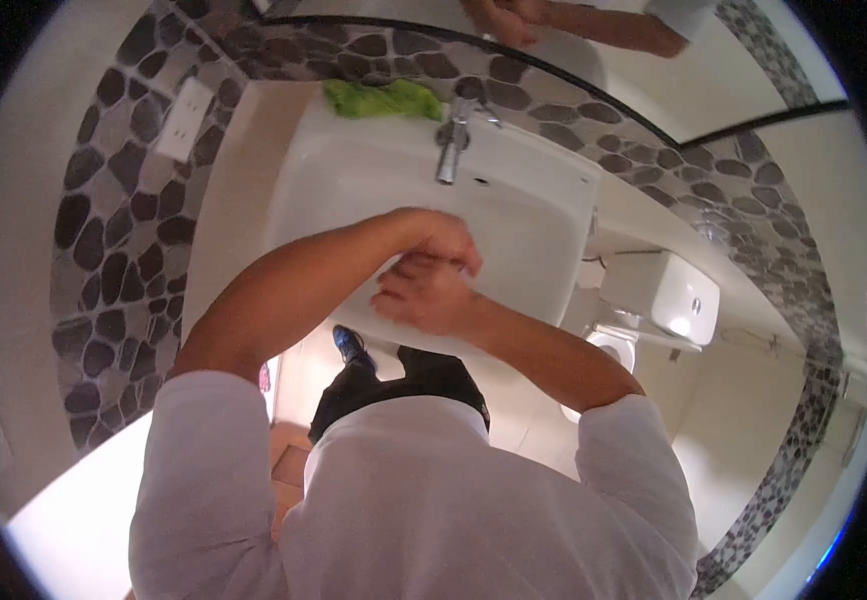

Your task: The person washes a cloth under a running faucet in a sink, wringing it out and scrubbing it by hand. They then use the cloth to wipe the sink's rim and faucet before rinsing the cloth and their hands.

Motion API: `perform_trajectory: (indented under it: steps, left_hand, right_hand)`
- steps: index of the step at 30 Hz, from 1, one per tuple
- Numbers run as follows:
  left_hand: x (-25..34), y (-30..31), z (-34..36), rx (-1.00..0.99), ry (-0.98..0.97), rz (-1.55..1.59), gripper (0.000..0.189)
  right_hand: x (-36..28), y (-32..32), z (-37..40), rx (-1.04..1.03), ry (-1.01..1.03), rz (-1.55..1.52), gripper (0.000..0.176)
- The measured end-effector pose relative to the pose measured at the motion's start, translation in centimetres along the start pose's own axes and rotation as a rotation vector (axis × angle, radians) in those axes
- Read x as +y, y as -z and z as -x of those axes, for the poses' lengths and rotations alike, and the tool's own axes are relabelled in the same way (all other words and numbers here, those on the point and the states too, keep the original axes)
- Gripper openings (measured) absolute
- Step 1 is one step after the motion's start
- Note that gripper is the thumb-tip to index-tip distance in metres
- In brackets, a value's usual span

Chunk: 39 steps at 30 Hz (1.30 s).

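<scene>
Both hands meet over the front part of the white sink basin (pixel 528 225). My left hand (pixel 438 238) is the farther one, its fingers bent down against the other hand near the thumb side; what lies between them is hidden, though a small pale spot shows there. Close below it, my right hand (pixel 428 297) has its back up and its fingers bent but apart, with nothing visible in them. Beyond the hands stands the chrome faucet (pixel 453 150), its spout over the basin. I cannot see any water running from it.
A green cloth (pixel 383 100) lies on the sink's back rim, left of the faucet. On the right is a toilet with a white tank (pixel 663 295). A mirror (pixel 643 70) hangs above the pebble-patterned wall strip, and an outlet plate (pixel 185 120) is at the left.
</scene>
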<state>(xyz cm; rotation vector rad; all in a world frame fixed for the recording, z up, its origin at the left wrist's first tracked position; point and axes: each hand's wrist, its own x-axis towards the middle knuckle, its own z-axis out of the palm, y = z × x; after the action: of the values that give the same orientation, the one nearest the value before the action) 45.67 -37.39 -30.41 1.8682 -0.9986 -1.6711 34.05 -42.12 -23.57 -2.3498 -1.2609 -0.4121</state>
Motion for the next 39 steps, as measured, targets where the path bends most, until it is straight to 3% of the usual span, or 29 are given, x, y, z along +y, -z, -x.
perform_trajectory:
  steps: [3,6,7,12,15,18,21,23,24,25,28,31,34,36,37,39]
  left_hand:
    - [2.9,-1.3,0.8,0.058,0.103,-0.549,0.024]
    - [4.3,-1.2,1.5,0.172,0.154,-0.581,0.025]
    - [4.5,-1.5,1.4,0.205,0.172,-0.579,0.025]
    - [5.5,-3.0,0.3,0.449,0.142,-0.481,0.022]
    - [5.1,-4.1,0.3,0.563,-0.054,-0.450,0.020]
    - [11.5,-2.7,6.1,0.470,-0.044,-0.200,0.027]
    - [13.3,-1.6,9.2,0.785,-0.240,-0.289,0.033]
    - [14.5,1.2,10.7,1.080,-0.442,-0.365,0.035]
    - [14.2,3.1,10.3,1.244,-0.511,-0.595,0.035]
    - [13.5,4.9,9.8,1.399,-0.573,-0.829,0.035]
    - [10.8,7.8,10.3,1.012,-0.436,-0.938,0.036]
    - [10.4,9.3,12.9,0.641,-0.291,-1.041,0.037]
    - [7.3,8.5,12.8,0.854,-0.589,-1.178,0.046]
    - [8.6,5.0,15.3,0.877,-0.854,-0.987,0.060]
    - [8.3,2.7,15.2,0.818,-0.929,-0.879,0.053]
    - [8.2,0.2,14.7,0.744,-1.063,-0.765,0.045]
  right_hand:
    - [-0.4,-1.2,-1.1,-0.043,0.024,0.092,0.027]
    - [0.6,-5.3,-0.7,-0.158,-0.573,-0.609,0.029]
    - [0.9,-5.7,-0.6,-0.173,-0.657,-0.660,0.029]
    - [1.4,-5.3,1.2,-0.297,-0.529,-0.453,0.028]
    - [0.0,-2.8,2.1,-0.337,-0.453,-0.340,0.028]
    - [-1.8,1.0,1.2,-0.223,-0.544,-0.379,0.028]
    - [-2.1,5.9,0.0,0.155,-0.656,-0.579,0.021]
    - [-0.3,7.2,1.9,0.212,-0.498,-0.210,0.012]
    - [0.4,7.7,2.6,0.239,-0.412,-0.031,0.010]
    - [0.5,8.0,2.9,0.358,-0.542,-0.094,0.009]
    - [-0.2,8.8,3.1,0.789,-0.912,-0.168,0.019]
    - [0.3,9.4,5.1,1.204,-1.220,-0.482,0.019]
    - [0.7,11.0,6.0,1.566,-1.396,-1.078,0.013]
    - [1.9,10.1,8.7,1.561,-1.396,-1.597,0.011]
    - [2.3,9.6,9.9,1.539,-1.370,-1.868,0.009]
    - [2.9,8.8,9.3,1.400,-1.381,-2.040,0.008]
